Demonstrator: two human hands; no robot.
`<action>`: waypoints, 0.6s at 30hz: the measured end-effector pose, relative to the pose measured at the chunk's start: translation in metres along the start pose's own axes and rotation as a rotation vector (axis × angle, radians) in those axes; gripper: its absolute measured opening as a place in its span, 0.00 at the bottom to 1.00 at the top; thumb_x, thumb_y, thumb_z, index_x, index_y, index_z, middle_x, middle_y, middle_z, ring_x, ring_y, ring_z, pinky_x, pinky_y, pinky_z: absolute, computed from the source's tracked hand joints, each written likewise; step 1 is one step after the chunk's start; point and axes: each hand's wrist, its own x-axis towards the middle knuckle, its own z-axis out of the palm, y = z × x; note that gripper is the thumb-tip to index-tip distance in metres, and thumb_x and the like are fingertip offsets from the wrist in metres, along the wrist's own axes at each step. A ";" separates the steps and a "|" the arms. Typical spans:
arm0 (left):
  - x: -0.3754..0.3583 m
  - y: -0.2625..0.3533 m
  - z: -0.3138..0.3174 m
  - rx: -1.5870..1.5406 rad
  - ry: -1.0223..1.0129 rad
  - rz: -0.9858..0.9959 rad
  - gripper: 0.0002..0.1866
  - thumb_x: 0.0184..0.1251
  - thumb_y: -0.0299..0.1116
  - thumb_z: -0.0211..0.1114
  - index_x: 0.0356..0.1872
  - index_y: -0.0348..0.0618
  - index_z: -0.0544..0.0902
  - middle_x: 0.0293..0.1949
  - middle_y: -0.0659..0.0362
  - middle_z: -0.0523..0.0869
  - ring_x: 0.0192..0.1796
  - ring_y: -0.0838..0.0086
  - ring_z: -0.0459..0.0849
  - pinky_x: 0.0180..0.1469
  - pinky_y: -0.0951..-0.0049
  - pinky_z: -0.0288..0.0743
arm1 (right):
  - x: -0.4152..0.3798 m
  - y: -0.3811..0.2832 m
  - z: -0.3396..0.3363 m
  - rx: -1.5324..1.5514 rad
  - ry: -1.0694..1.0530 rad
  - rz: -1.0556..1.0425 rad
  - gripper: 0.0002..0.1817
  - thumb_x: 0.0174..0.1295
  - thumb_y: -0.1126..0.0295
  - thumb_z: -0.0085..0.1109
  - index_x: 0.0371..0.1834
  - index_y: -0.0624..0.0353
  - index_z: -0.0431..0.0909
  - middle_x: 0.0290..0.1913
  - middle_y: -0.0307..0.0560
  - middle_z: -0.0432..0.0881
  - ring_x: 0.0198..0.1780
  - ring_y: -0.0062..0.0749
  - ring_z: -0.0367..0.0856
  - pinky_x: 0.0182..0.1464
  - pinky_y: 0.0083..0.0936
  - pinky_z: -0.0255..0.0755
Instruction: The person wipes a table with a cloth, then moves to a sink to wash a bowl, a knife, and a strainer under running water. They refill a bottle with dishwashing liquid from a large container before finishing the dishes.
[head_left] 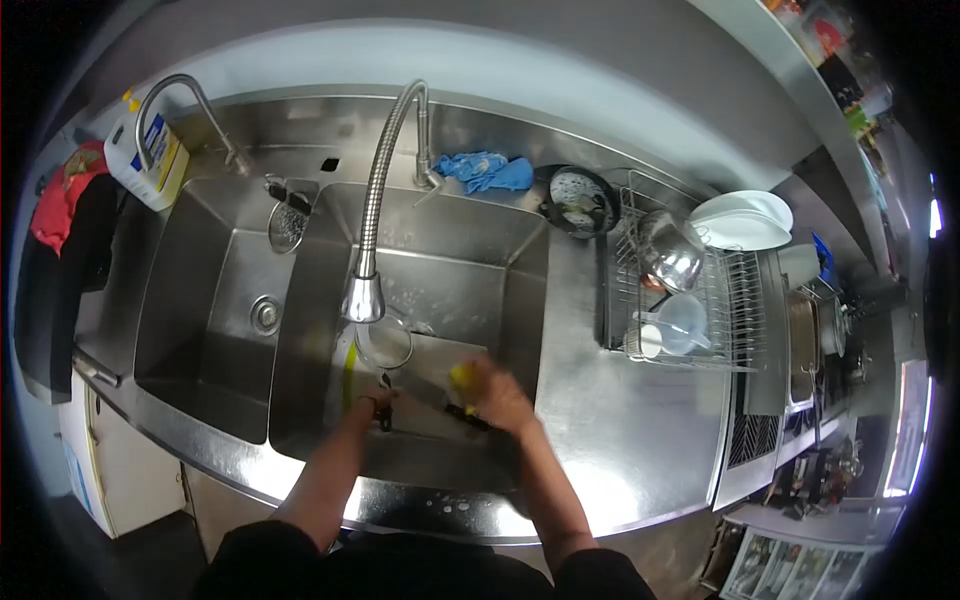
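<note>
My left hand (376, 402) is closed on the dark handle of a round, wire-rimmed strainer (385, 343), held in the right sink basin below the faucet head. In my right hand (497, 395), somewhat blurred by motion, is a yellow sponge (463, 376). Under both hands lies a pale cutting board (428, 362) with a yellow-green strip along its left side. A black-handled utensil (466, 415) rests on the board just below the sponge, its other end hidden.
A flexible spring faucet (375, 190) arches over the right basin. The left basin (215, 290) has a perforated ladle (287, 226) at its divider. Blue gloves (487, 171) and a dark pan (580, 200) sit behind. At right, a wire rack (735, 300) holds dishes.
</note>
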 end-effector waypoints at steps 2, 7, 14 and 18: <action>0.064 -0.032 -0.013 -0.254 -0.206 0.165 0.19 0.58 0.44 0.62 0.42 0.39 0.79 0.35 0.51 0.84 0.33 0.66 0.83 0.38 0.65 0.79 | 0.026 -0.019 -0.055 0.068 0.150 0.036 0.27 0.50 0.71 0.60 0.56 0.54 0.65 0.49 0.56 0.75 0.50 0.53 0.74 0.52 0.38 0.69; -0.032 -0.046 -0.056 0.504 0.392 0.615 0.17 0.58 0.46 0.60 0.35 0.41 0.80 0.28 0.49 0.84 0.30 0.56 0.84 0.37 0.60 0.78 | 0.114 0.002 -0.164 -0.169 0.635 -0.003 0.24 0.46 0.71 0.60 0.50 0.55 0.70 0.48 0.57 0.74 0.52 0.53 0.72 0.53 0.41 0.67; -0.157 -0.053 -0.061 0.546 0.550 0.717 0.24 0.56 0.53 0.61 0.34 0.37 0.79 0.29 0.47 0.84 0.34 0.51 0.83 0.38 0.58 0.77 | 0.213 0.068 -0.202 -0.427 0.475 0.526 0.33 0.49 0.52 0.55 0.60 0.52 0.65 0.58 0.59 0.69 0.60 0.52 0.68 0.59 0.41 0.64; -0.143 -0.071 -0.065 0.240 0.173 0.800 0.22 0.58 0.48 0.63 0.36 0.35 0.77 0.27 0.50 0.84 0.31 0.59 0.85 0.34 0.66 0.78 | 0.258 0.136 -0.201 -0.440 0.339 0.549 0.36 0.47 0.51 0.54 0.62 0.53 0.64 0.61 0.60 0.66 0.63 0.50 0.65 0.61 0.38 0.64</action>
